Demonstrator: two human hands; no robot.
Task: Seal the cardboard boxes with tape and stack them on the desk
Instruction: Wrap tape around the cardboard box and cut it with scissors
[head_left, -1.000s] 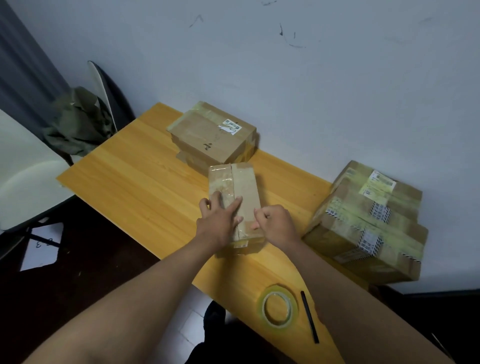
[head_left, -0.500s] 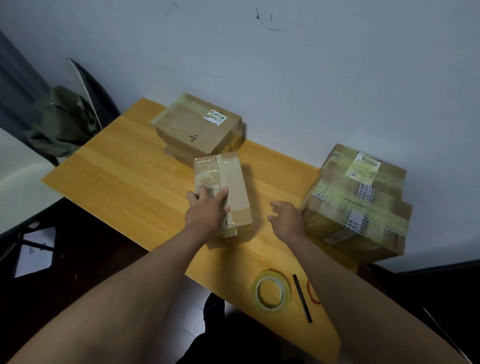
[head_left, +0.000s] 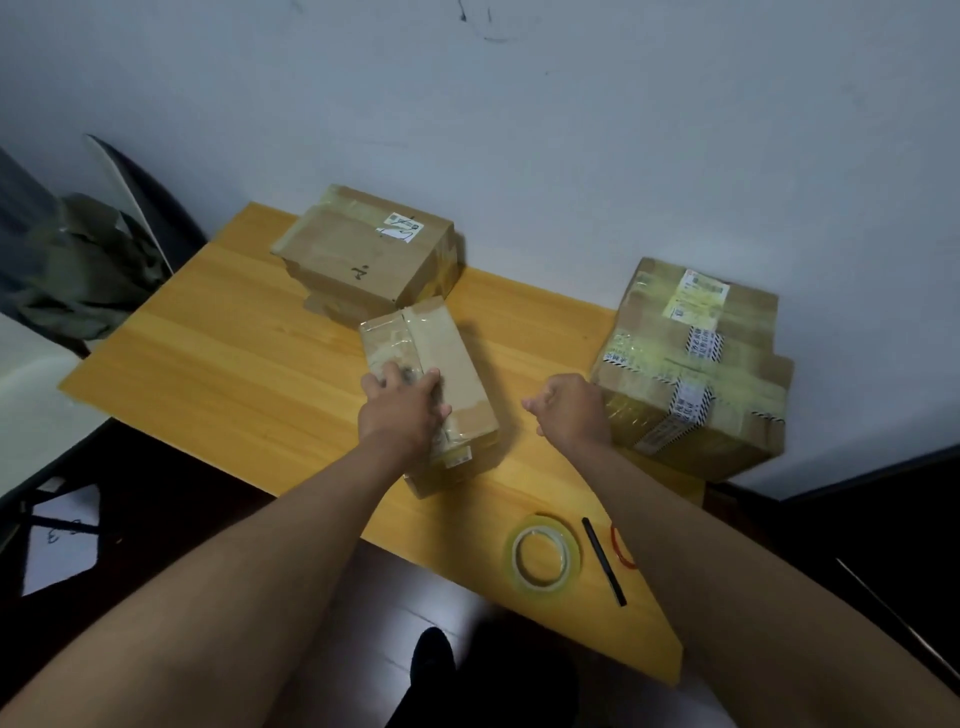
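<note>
In the head view, the left hand (head_left: 402, 410) lies flat on the top of a narrow brown cardboard box with clear tape along its seam (head_left: 431, 379), its fingers (head_left: 387, 375) straight and a little blurred, pressing on the tape. This box rests in the middle of the yellow wooden counter (head_left: 218, 338). The right hand (head_left: 571, 408) hangs over the counter beside the box, touching nothing, its fingers loosely curled inward. Behind the narrow box is a flat taped brown cardboard box with a white label (head_left: 369, 254), which sits on another box. At the right is a stack of two large taped brown boxes (head_left: 696, 364), near the right hand. Near the front edge lie a roll of clear tape (head_left: 544, 558), a thin black pen (head_left: 604, 561) and a red rubber band (head_left: 621, 545)
</note>
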